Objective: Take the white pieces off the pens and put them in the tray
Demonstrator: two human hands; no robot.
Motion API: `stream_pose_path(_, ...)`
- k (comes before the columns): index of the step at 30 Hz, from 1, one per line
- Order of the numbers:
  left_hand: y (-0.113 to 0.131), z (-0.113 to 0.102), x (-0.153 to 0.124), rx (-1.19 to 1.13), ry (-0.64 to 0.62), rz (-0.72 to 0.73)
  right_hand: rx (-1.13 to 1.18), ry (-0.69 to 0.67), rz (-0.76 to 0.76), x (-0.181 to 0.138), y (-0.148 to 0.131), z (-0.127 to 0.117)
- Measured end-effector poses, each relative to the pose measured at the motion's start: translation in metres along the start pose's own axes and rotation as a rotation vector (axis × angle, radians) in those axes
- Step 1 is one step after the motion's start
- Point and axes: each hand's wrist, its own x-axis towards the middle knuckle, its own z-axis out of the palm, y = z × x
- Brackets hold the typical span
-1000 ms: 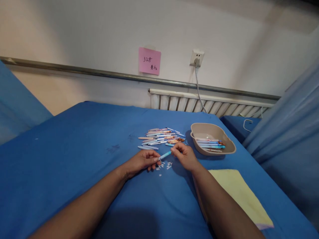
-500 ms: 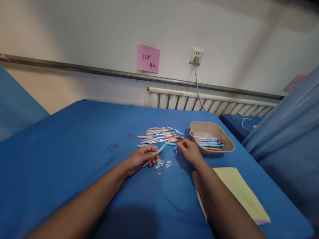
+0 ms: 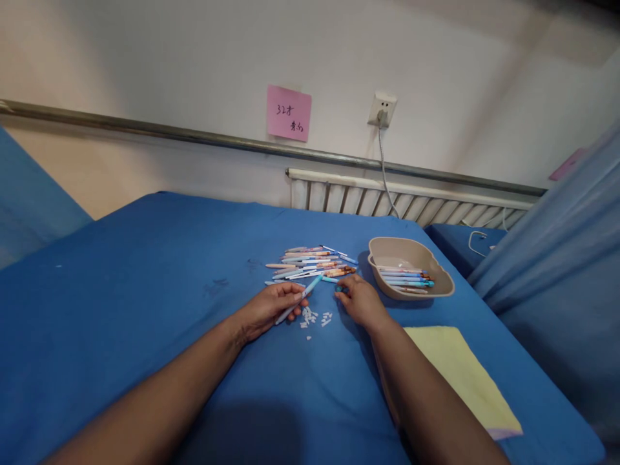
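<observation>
Left hand: left hand (image 3: 274,309), reached in from near left, thumb and fingers pinching a pen (image 3: 312,286).
Pen: slanted, teal end pointing far right, above the sheet's middle.
Right hand: right hand (image 3: 362,302), palm down, fingers curled by a teal piece (image 3: 330,279); whether they grip anything, cannot tell.
Surface: blue sheet (image 3: 145,278), lightly creased, dark marks left of the pens.
Room: pale wall (image 3: 169,64) with pink note (image 3: 289,113), socket (image 3: 382,108), rail (image 3: 194,134), radiator (image 3: 349,194); blue curtain (image 3: 557,271) at right.
Pile: assorted pens (image 3: 303,261), beyond the hands.
Bits: white bits (image 3: 307,316), scattered between the hands.
Tub: beige tub (image 3: 394,248), right of the pile, more pens inside.
Cloth: yellow cloth (image 3: 455,368), near right, partly covered by the right forearm.
</observation>
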Motion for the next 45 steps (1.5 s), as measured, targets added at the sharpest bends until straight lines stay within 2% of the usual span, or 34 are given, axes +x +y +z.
stream_pose_path(6, 0.000, 0.000, 0.001, 0.022, -0.015, -0.001, -0.073, -0.029, 0.052, 0.004, -0.003, 0.003)
stream_pose_path(13, -0.001, -0.001, 0.003, 0.035, -0.016, 0.009, -0.079, 0.025, 0.022, 0.005, -0.003, 0.004)
stream_pose_path(16, -0.001, -0.001, 0.002, 0.044, -0.016, 0.015, -0.015, 0.104, 0.024, 0.007, -0.002, 0.005)
stream_pose_path(23, -0.002, 0.000, 0.001, 0.077, -0.006, 0.026, 0.414, 0.246, 0.126, 0.011, 0.004, 0.011)
stream_pose_path(28, -0.005, -0.002, 0.001, 0.099, -0.029, 0.022, 1.184, 0.184, 0.290, 0.010, -0.008, 0.006)
stream_pose_path(31, -0.008, -0.002, 0.001, 0.121, -0.041, 0.027, 1.449, 0.150, 0.310, 0.005, -0.020, 0.000)
stream_pose_path(36, -0.007, -0.001, 0.000, 0.151, -0.052, 0.022, 1.502, 0.136, 0.281, 0.000, -0.030, -0.001)
stream_pose_path(45, -0.006, -0.001, -0.001, 0.178, -0.066, 0.026, 1.497, 0.189, 0.273, 0.000, -0.032, -0.001)
